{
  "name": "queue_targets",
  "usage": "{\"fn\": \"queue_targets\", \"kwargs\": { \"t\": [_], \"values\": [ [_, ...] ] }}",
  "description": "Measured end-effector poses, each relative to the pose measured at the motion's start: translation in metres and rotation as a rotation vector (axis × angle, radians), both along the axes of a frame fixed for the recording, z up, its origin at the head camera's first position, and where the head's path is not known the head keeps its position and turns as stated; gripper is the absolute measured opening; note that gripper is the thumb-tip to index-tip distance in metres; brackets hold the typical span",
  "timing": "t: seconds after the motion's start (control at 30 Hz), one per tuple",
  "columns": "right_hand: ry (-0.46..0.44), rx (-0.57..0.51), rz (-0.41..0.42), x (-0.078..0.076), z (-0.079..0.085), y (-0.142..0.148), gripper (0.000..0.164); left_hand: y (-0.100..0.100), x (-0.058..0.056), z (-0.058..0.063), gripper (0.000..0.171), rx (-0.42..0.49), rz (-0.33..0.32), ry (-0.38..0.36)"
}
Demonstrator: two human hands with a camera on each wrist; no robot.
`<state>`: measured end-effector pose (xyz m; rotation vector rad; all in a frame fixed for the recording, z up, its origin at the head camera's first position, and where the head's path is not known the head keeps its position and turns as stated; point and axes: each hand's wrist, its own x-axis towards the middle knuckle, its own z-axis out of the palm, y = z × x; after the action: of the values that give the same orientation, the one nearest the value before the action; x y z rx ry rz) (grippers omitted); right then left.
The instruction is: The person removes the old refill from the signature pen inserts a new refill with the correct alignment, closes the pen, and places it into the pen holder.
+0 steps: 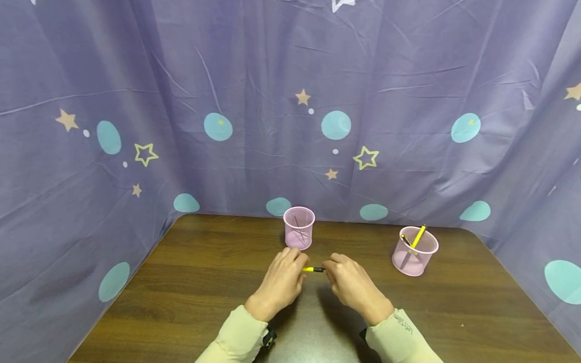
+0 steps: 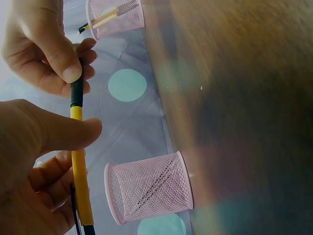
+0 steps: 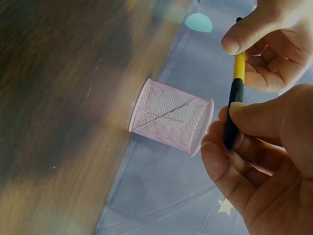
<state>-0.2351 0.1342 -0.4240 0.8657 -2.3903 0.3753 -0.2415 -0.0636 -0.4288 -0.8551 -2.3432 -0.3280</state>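
Yellow-and-black pen (image 1: 313,269) is hanging over the table (image 1: 204,272); left hand (image 1: 281,280) is pinching its yellow barrel (image 2: 81,191), right hand (image 1: 351,280) its black end (image 3: 235,90), presumably steadying it from both sides. Left wrist view is showing most of the barrel, which the left hand is hiding from head view.

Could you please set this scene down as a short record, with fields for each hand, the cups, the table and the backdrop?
Left hand: holds the yellow barrel of a yellow-and-black pen
Right hand: pinches the pen's black end
Middle cup: pink mesh, upright; thin dark lines show inside
Right cup: pink mesh, upright; yellow-and-black pens inside
Table: brown, wood-grained
Backdrop: purple-blue cloth, stars and teal spots
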Motion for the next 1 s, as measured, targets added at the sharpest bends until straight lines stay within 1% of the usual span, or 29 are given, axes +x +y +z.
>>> {"fn": "queue_targets", "kwargs": {
  "t": [0.2,0.37,0.7,1.0],
  "values": [
    [0.005,-0.002,0.001,0.0004,-0.0003,0.0004,0.011,0.001,-0.0011,-0.0011,0.027,0.022,-0.02,0.031],
    [-0.001,0.001,-0.001,0.0003,0.0,0.0002,0.011,0.0009,-0.0011,-0.0018,0.026,0.017,-0.018,0.023],
    [-0.009,0.005,-0.013,0.0003,0.0018,0.0,0.011,0.0012,0.0001,-0.0026,0.02,-0.047,0.019,0.045],
    [-0.016,0.0,-0.019,0.0009,0.0024,0.0012,0.011,0.0015,0.0013,-0.0027,0.024,-0.095,0.028,0.039]
  ]
}}
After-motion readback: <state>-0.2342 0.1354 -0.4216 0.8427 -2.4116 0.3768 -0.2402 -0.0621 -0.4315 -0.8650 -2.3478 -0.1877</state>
